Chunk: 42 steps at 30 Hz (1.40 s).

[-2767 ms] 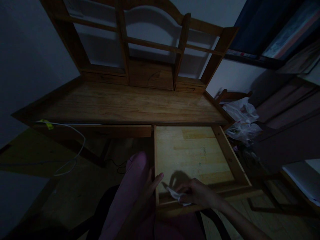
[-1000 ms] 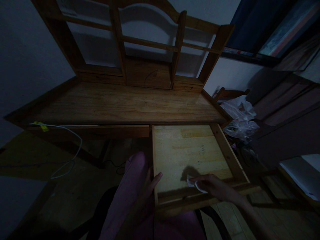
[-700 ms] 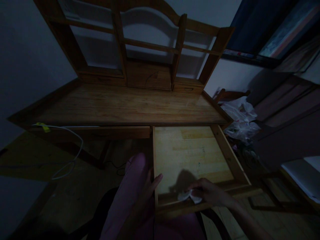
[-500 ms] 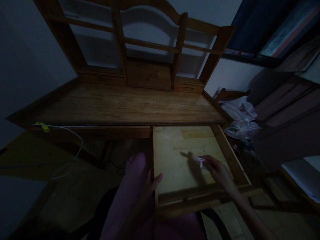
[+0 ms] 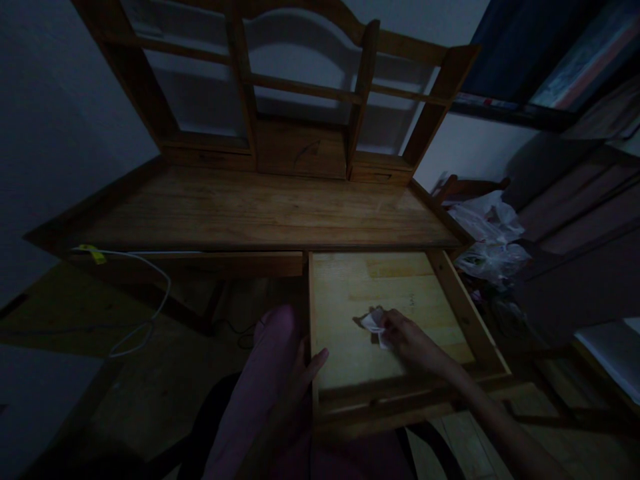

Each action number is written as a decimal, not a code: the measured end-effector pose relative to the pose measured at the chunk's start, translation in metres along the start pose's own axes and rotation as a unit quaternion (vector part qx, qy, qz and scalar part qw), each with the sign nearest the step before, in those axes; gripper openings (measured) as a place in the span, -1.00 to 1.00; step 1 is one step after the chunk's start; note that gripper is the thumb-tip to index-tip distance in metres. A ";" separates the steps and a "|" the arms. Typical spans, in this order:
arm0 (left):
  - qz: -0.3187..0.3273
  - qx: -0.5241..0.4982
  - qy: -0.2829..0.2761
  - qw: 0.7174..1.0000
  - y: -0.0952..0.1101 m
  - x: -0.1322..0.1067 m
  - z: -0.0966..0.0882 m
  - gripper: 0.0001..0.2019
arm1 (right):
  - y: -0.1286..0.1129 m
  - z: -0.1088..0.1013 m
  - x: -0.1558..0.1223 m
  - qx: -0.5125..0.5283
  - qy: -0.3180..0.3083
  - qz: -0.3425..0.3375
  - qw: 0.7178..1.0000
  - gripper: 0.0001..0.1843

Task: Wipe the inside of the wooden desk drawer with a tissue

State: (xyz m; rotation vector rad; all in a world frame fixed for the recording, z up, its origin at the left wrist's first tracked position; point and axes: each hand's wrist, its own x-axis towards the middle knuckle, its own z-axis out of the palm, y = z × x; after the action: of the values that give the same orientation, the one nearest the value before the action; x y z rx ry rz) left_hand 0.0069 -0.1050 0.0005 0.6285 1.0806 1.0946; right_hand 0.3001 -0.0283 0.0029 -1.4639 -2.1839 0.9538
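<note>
A pulled-out wooden drawer (image 5: 465, 313) hangs under the right half of a wooden desk (image 5: 250, 207). Its pale bottom is bare. My right hand (image 5: 407, 337) reaches into the drawer and presses a small crumpled white cloth (image 5: 374, 324) against the middle of the bottom, fingers closed on it. My left hand (image 5: 306, 373) rests against the drawer's left side wall near the front corner, its fingers stretched out and holding nothing. My knee in pink trousers (image 5: 273, 347) is just left of it.
A wooden hutch with bare shelves (image 5: 300, 87) stands at the back of the desk. A white cable (image 5: 145, 287) with a yellow tag hangs off the desk's left front. Crumpled plastic bags (image 5: 487, 240) lie on a chair to the right. The room is dim.
My right hand has swept the cloth over the drawer bottom: from the front edge to the far right, and now back left to the middle. My left hand has stayed put.
</note>
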 end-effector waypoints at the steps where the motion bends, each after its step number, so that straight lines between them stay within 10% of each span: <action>1: -0.004 0.001 0.003 1.000 -0.003 0.000 -0.001 -0.38 | -0.005 -0.003 -0.004 0.032 -0.061 0.023 0.997 -0.79; 9: -0.028 0.004 0.005 1.000 -0.014 0.001 -0.014 -0.39 | -0.017 -0.002 -0.029 0.169 -0.309 0.083 0.932 -0.59; 17: 0.009 -0.033 0.005 0.999 0.001 -0.001 0.003 -0.32 | -0.033 0.001 -0.032 0.117 -0.282 0.025 0.952 -0.81; 22: -0.014 -0.054 -0.050 0.997 0.004 -0.004 -0.001 -0.37 | -0.039 -0.001 -0.039 0.034 -0.198 0.003 0.980 -0.81; 26: -0.007 -0.016 -0.030 0.999 0.005 0.000 -0.007 -0.38 | -0.017 -0.018 -0.033 0.025 -0.002 0.059 0.998 -0.72; 32: 0.015 -0.009 0.005 1.000 -0.003 0.002 -0.011 -0.45 | 0.018 -0.066 -0.022 -0.082 0.267 0.139 0.950 -0.52; 37: 0.000 -0.012 -0.003 1.000 -0.007 0.008 -0.013 -0.33 | 0.006 -0.069 -0.024 0.035 0.005 0.097 0.995 -0.49; 42: -0.022 -0.028 -0.016 0.999 -0.007 0.011 -0.012 -0.33 | -0.018 -0.027 -0.042 0.080 -0.215 0.113 0.967 -0.65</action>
State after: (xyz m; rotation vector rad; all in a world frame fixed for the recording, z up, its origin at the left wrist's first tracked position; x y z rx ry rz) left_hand -0.0007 -0.0985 -0.0139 0.5727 1.0277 1.0694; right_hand 0.3221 -0.0616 0.0383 -1.5654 -2.1800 1.6186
